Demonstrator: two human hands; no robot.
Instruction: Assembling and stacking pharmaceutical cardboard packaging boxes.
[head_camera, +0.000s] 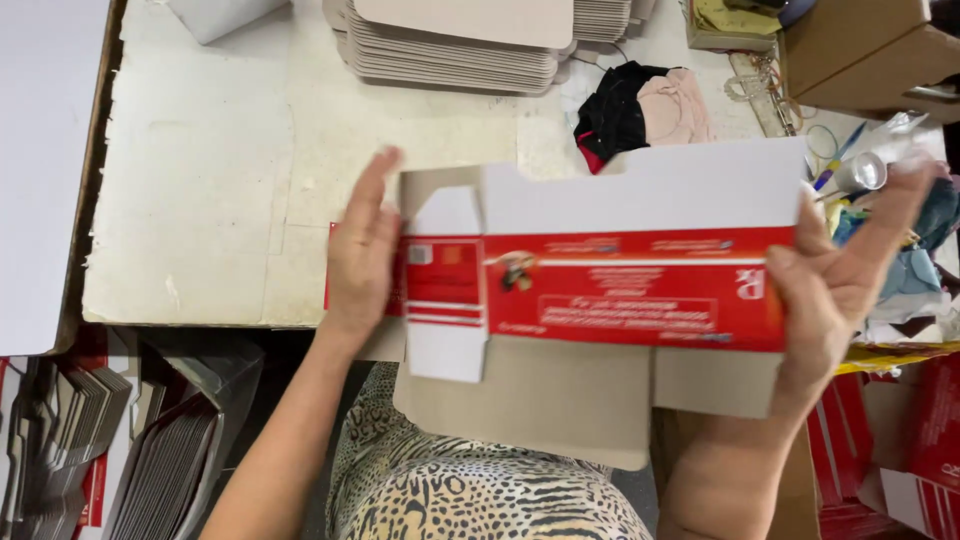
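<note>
Both hands hold a red and white carton (600, 290), partly folded, above the near table (200, 200) edge, over the person's lap. Left hand (362, 250) is flat against the carton's left end, fingers (375, 185) straight and together, pressing the end flap, not wrapped round anything. Right hand (835, 275) grips the right end, thumb on the red front panel, fingers (895, 205) spread behind the white panel; loosely closed on the carton. Carton lies lengthwise left to right, white flaps up, grey inner flaps hanging down toward the lap. Table is white, worn. Stack of flat blanks (450, 45) at far edge, well apart from the hands. Black and pink cloth (640, 110) just behind the carton. Brown box (860, 50) at far right. More flat blanks (150, 450) below the table at left. Red cartons (920, 440) at lower right.
</note>
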